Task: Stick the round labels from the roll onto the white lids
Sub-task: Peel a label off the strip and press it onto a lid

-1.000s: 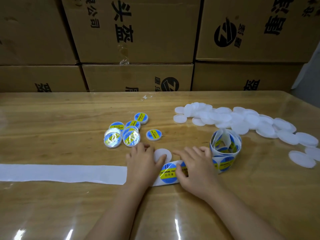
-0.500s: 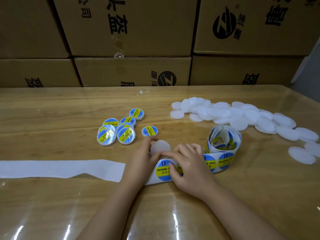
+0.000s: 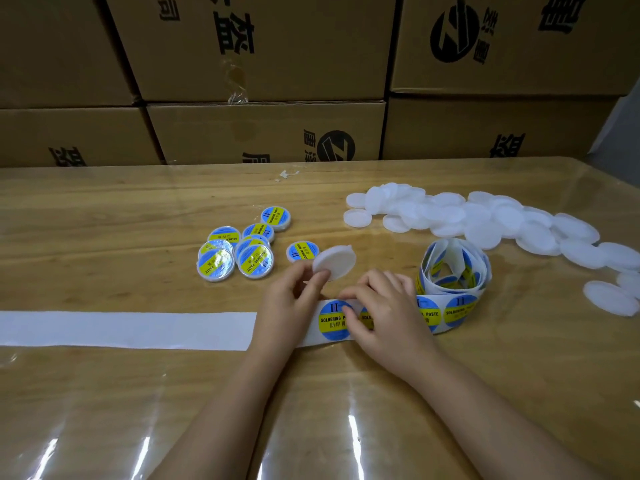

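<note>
The left hand pinches one white lid by its edge. The lid is up off the table and tilted, a little way left of the roll. The right hand lies just left of the roll, on the paper that runs out from it. Its fingers are curled, and one finger and the thumb pick at the edge of the next label. I cannot tell if the edge is up yet. The two hands are close but do not touch.

The step now looks like peeling this label off. To do it well, lift only the edge first, then pull slowly so the label does not bend or stick to itself. Touch the sticky side as little as you can. Hold the lid flat and steady, set the label in the middle, and rub from the middle out so no bubbles stay.

Far left of the roll lies the bare strip. Behind the roll is the pile of plain lids. The done lids sit well left of the roll, so much work looks left.
</note>
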